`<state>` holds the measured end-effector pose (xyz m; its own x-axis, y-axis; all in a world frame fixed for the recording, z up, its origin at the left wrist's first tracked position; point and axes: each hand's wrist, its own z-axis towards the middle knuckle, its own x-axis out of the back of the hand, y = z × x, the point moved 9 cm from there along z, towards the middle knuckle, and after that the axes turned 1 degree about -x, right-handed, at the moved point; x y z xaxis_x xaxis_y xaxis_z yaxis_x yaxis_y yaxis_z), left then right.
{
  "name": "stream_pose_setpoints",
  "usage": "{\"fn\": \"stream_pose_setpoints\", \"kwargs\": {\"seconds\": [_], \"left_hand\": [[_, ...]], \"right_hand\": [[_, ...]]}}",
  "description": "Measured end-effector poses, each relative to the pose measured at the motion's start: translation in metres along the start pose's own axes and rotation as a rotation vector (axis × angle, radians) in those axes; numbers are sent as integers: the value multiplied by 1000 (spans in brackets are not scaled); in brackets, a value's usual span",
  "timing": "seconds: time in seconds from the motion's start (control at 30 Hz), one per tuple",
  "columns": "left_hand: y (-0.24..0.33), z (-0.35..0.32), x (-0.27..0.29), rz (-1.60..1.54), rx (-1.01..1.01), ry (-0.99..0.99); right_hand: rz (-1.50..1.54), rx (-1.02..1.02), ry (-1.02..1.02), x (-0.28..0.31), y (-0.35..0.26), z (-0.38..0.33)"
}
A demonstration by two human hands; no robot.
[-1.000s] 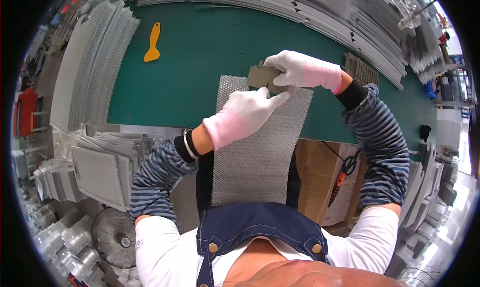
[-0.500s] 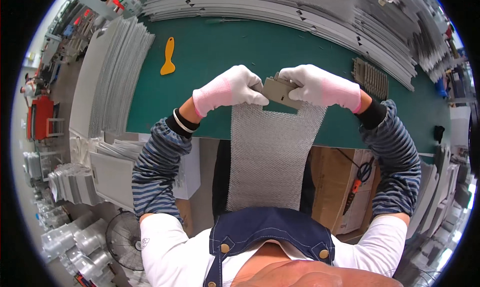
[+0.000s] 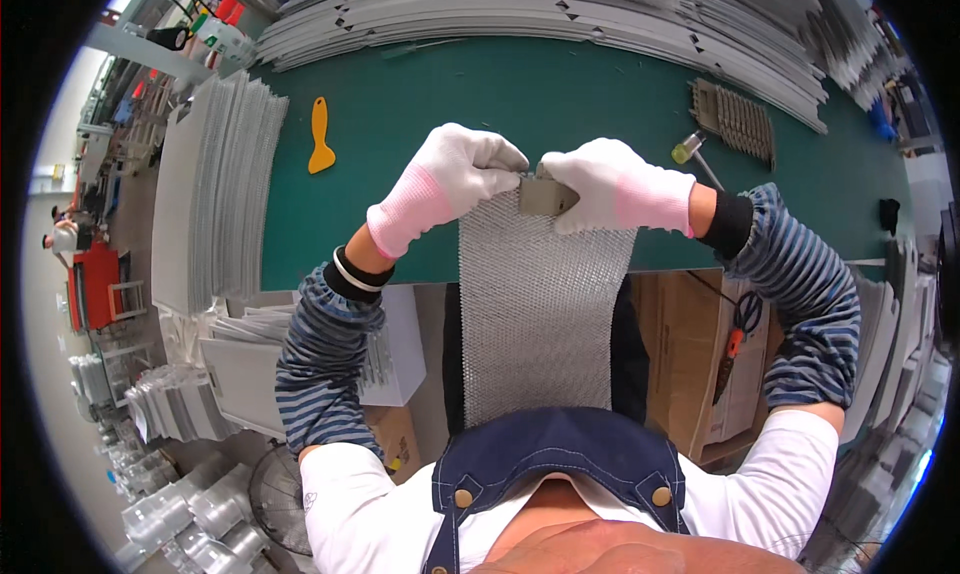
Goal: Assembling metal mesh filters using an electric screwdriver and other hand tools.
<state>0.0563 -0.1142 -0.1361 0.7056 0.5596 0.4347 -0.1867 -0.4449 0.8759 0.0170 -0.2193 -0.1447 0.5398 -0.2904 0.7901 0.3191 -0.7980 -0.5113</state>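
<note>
A sheet of silver expanded-metal mesh (image 3: 537, 314) hangs from between my hands over the near table edge toward my apron. My left hand (image 3: 470, 169), in a white glove with a pink cuff, is closed at the sheet's upper left corner, thumb and fingers pinching it. A small flat grey-beige plate (image 3: 543, 197) lies against the mesh's top edge. My right hand (image 3: 605, 184), gloved alike, grips that plate between thumb and fingers, close beside my left fingertips. The plate's back and the fingers behind it are hidden.
On the green tabletop (image 3: 400, 104) lie a yellow scraper (image 3: 320, 139), a small mallet (image 3: 690, 148) and a row of grey-beige pieces (image 3: 733, 119). Panel stacks (image 3: 215, 184) stand at left, with long strips (image 3: 480, 19) along the back. A cardboard box (image 3: 680, 344) sits below.
The plate has moved left and now sits against the mesh's top edge near my left fingers. My hands are closer together. The mallet beside my right wrist has come into view.
</note>
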Motion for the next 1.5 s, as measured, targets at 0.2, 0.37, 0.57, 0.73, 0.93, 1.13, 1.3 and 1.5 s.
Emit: {"fn": "stream_pose_setpoints", "kwargs": {"seconds": [0.2, 0.37, 0.57, 0.73, 0.93, 1.13, 1.3, 1.5], "left_hand": [[20, -3, -9, 128, -76, -40], [13, -26, 61, 33, -135, 565], [-44, -38, -9, -960, -112, 488], [-33, -91, 20, -685, -182, 666], [-29, -81, 16, -766, -300, 768], [-28, -77, 7, -592, -242, 481], [-6, -69, 1, -695, -310, 366], [25, -74, -6, -509, -352, 451]], "right_hand": [[82, 90, -210, 3, -6, -1], [345, 129, -154, 25, 0, -1], [256, -207, 196, 88, 243, 51], [-687, -376, 552, 121, 276, 21], [-351, -173, 747, 166, 256, -47], [179, -79, 873, 182, 152, -149], [-201, 21, 823, 168, 79, -229], [313, -238, 710, 136, 105, -259]]}}
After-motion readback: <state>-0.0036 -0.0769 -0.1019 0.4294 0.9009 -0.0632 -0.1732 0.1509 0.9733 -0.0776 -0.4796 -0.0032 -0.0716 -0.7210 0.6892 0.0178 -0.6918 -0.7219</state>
